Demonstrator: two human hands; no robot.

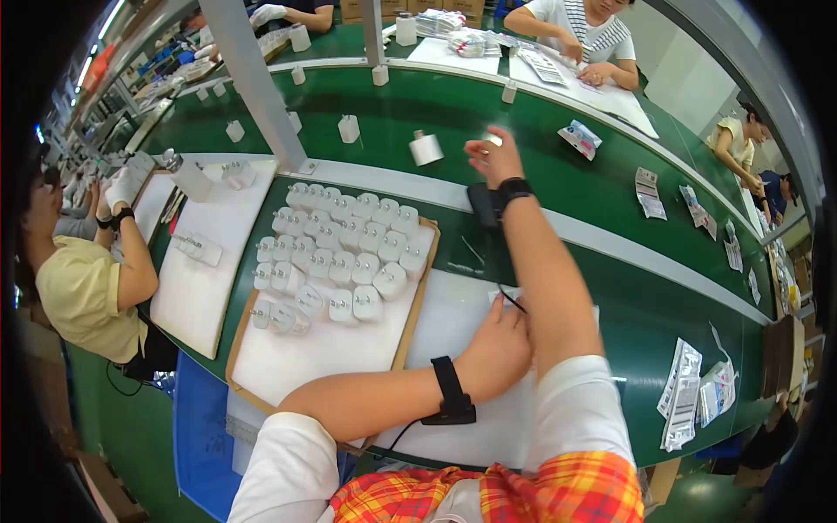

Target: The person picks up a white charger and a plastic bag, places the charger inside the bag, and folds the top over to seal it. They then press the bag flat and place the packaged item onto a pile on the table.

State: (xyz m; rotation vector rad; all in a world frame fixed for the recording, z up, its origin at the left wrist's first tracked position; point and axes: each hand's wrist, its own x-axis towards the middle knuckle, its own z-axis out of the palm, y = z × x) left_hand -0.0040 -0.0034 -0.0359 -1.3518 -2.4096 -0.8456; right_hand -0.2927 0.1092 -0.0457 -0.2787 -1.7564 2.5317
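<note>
My right hand point(495, 159) reaches across the green conveyor belt, its fingers apart and somewhat blurred. A small whitish patch shows at its fingertips; what it is, I cannot make out. Left of it, a white plug adapter point(426, 149) sits tilted and blurred on the belt. My left hand point(499, 342) is curled low over the white work surface point(436, 327), partly behind my right forearm. Pale edges show near its fingers, but anything held there is hidden. Rows of white plug adapters point(340, 248) with metal prongs stand on a cardboard-edged tray point(288, 362) to the left.
Other adapters point(349, 129) and flat packets point(580, 139) lie along the belt point(540, 187). A metal post point(257, 87) rises at its near rail. Packaged pieces point(684, 392) lie at right. A co-worker point(83, 270) sits at left; another person point(584, 44) works across the belt.
</note>
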